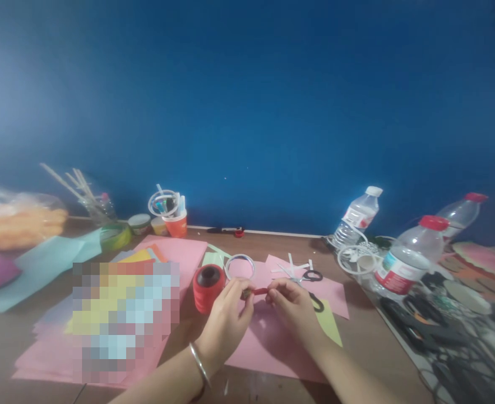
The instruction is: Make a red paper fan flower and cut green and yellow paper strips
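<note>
My left hand (pixel 227 314) and my right hand (pixel 292 303) meet over a pink paper sheet (pixel 268 342) on the wooden table. Both pinch the ends of a small red strip (pixel 260 291) held between them. A silver bangle sits on my left wrist. Just left of my left hand stands a red spool of thread (pixel 207 286). A clear tape ring (pixel 239 266) lies behind my hands. Scissors with black handles (pixel 310 278) lie close behind my right hand, next to white paper strips.
Coloured paper sheets (pixel 175 252) spread across the left of the table. An orange cup of pens (pixel 175 223) and small pots stand by the blue wall. Three plastic water bottles (pixel 407 255) stand right. Dark clutter fills the right edge.
</note>
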`<state>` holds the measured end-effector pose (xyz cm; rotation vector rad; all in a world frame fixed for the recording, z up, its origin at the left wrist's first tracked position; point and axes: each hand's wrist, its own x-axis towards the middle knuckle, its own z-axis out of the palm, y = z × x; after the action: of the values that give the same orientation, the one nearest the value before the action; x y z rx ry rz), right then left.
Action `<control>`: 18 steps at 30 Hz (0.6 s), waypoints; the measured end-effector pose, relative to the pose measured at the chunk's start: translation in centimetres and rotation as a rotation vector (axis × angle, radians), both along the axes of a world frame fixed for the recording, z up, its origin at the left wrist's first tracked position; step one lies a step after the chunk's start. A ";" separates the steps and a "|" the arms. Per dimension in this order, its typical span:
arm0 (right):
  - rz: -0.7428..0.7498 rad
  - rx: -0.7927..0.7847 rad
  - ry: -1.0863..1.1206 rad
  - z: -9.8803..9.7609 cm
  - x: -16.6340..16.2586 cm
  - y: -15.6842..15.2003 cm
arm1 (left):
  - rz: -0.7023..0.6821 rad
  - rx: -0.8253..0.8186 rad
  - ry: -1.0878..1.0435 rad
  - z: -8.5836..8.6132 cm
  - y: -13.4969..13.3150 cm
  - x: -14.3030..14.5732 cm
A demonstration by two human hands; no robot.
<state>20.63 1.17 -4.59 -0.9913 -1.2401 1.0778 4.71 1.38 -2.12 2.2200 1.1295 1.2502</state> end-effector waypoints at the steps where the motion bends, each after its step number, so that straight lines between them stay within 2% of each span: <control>1: -0.003 -0.008 0.018 0.0 0.0 0.1 | -0.008 -0.017 0.006 0.0 0.0 0.0; 8: 0.032 -0.023 -0.032 0.8 0.0 -0.4 | -0.122 -0.198 0.089 0.4 -0.1 0.3; 18: -0.001 -0.024 -0.066 0.9 -0.2 -0.7 | -0.113 -0.486 -0.080 0.3 0.1 0.5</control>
<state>20.46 0.47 -3.70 -1.0533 -1.2817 1.0687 5.24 1.52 -1.83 1.8260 1.1177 0.8928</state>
